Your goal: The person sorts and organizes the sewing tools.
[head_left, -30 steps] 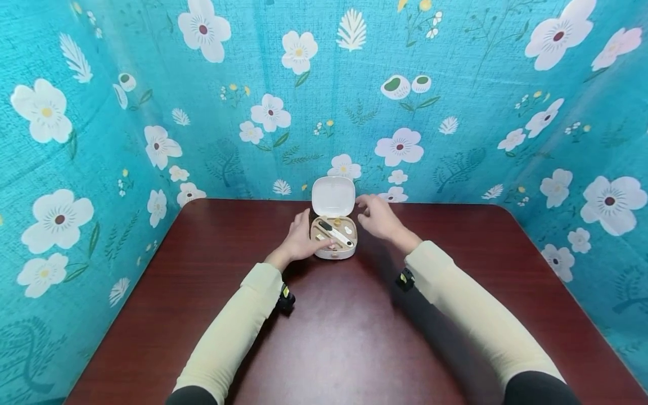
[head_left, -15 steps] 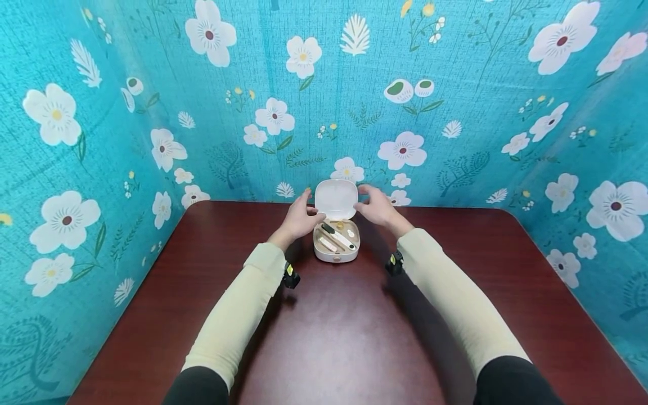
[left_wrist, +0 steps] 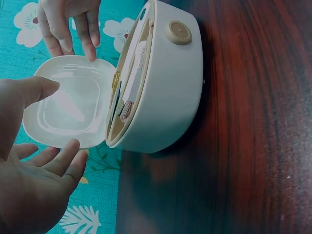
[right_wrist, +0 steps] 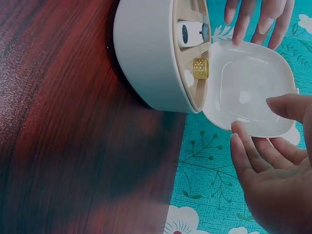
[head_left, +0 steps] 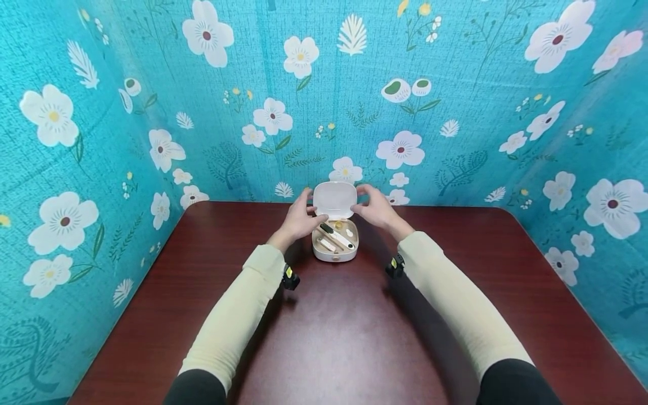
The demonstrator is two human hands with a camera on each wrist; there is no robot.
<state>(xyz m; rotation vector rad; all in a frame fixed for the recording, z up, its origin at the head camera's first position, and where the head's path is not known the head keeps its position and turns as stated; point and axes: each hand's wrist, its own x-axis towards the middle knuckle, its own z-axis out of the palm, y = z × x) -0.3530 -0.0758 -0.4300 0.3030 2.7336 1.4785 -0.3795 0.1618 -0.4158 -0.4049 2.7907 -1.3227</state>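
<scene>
A white sewing box (head_left: 324, 255) with a beige inner tray stands with its lid (head_left: 334, 198) raised at the back. Both hands hold the lid by its opposite side edges. My left hand (head_left: 297, 218) has its thumb in front of the lid and fingertips at the edge. My right hand (head_left: 378, 209) is placed likewise on the other side. Inside the tray lie a gold thimble (right_wrist: 200, 68), a long white tool with a dark end (head_left: 337, 236) and a small white piece (head_left: 327, 244). A round beige button (left_wrist: 178, 32) marks the box's front.
The box sits near the back edge of a dark red-brown table (head_left: 334, 326). Behind it hangs a turquoise flowered cloth (head_left: 334, 112), also along both sides. A small camera is strapped at each wrist.
My left hand has moved up from the tray to the lid's left edge. My right hand has come in to the right edge. Over the last half second little has moved.
</scene>
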